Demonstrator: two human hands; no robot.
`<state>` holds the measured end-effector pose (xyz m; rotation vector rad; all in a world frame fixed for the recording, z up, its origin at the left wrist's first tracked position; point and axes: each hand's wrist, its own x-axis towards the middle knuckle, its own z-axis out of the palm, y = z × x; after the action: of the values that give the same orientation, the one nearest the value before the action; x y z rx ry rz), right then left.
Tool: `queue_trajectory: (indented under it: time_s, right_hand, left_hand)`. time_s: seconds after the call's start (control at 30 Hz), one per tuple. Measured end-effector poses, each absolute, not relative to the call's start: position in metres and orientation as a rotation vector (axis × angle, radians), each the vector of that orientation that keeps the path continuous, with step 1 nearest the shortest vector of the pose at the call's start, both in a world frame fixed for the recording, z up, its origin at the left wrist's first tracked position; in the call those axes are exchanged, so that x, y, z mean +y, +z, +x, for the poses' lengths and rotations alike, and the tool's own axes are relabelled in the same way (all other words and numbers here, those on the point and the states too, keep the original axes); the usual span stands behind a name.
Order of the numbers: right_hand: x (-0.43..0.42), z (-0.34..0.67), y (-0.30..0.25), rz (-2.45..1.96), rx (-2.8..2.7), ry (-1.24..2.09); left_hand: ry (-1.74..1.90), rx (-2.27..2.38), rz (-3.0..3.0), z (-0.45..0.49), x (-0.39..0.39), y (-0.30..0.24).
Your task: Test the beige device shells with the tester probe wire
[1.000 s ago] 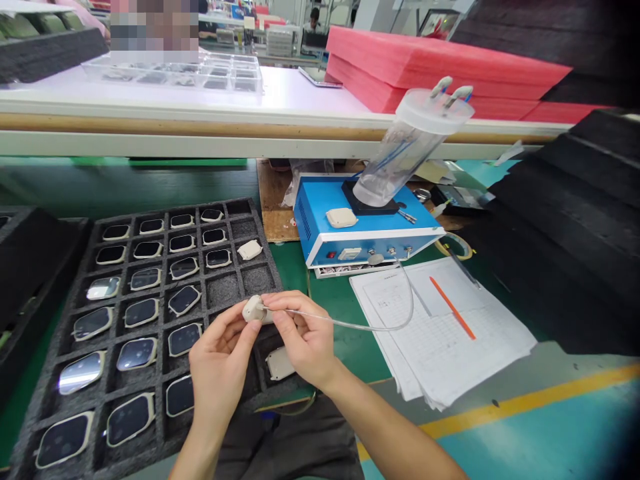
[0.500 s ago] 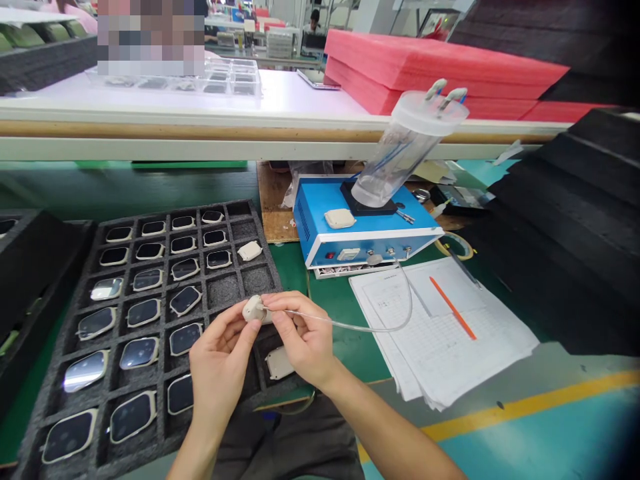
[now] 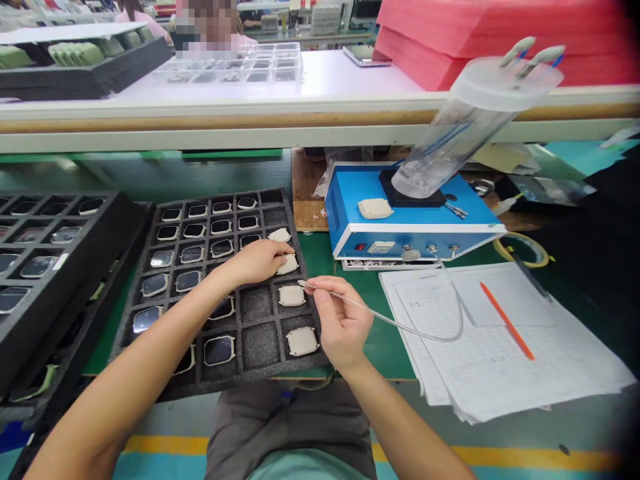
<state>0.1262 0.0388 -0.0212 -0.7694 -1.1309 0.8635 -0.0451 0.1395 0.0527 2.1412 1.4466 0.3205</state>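
Note:
My left hand [image 3: 260,259] reaches over the black foam tray [image 3: 165,353] and its fingertips rest on a small cream case [image 3: 289,265] in a cell of the right column. My right hand [image 3: 339,321] pinches the end of a thin clear tube [image 3: 400,325] just right of the tray; the tube curves back to the blue box [image 3: 410,223]. Other cream cases [image 3: 291,295] lie face down in that column. Dark-faced cases fill the cells further left.
A tilted clear cylinder [image 3: 467,123] stands on the blue box, with another cream case [image 3: 375,208] beside it. Papers [image 3: 500,340] with an orange pen [image 3: 506,319] lie at the right. A second foam tray [image 3: 40,267] is at the left. Pink foam sheets [image 3: 450,33] are stacked on the shelf.
Both hands held one cream case with the tube at it. Now the tube is off; the left hand has carried the case up to a tray cell. The view shifted right.

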Motion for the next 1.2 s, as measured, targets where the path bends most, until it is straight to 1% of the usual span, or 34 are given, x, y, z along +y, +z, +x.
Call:
queue_trajectory:
  time_s: [0.07,0.23,0.33,0.47,0.53,0.6,0.67,0.77,0.87,1.2]
  right_hand:
    - [0.039,0.126,-0.021,-0.784,-1.127,0.871]
    - [0.041,0.126,-0.016,-0.847,-1.079,0.867]
    - [0.042,0.126,-0.015,-0.861,-1.095,0.844]
    - [0.043,0.127,-0.017,-0.894,-1.128,0.791]
    - [0.043,0.127,-0.018,-0.897,-1.142,0.763]
    - [0.042,0.128,-0.019,-0.879,-1.173,0.741]
    - [0.041,0.128,-0.019,-0.845,-1.216,0.722]
    - [0.04,0.128,-0.018,-0.804,-1.26,0.714]
    - [0.04,0.128,-0.016,-0.782,-1.293,0.73]
    - [0.041,0.127,-0.014,-0.797,-1.358,0.735]
  left_hand:
    - [0.314,1.46,2.204,-0.051,0.146,0.055]
    - [0.289,1.881,2.306,-0.086,0.152,0.056]
    - [0.303,1.918,2.29,-0.095,0.154,0.054]
    - [0.47,1.934,2.255,-0.083,0.14,0.059]
    - [0.715,1.867,2.109,-0.069,0.119,0.06]
    - [1.009,1.698,1.825,-0.053,0.091,0.055]
    - [1.172,1.54,1.52,-0.036,0.063,0.046]
    - [1.27,1.419,1.169,-0.016,0.034,0.028]
    - [1.363,1.356,0.991,-0.006,0.025,0.015]
    - [1.448,1.35,1.033,-0.006,0.023,0.011]
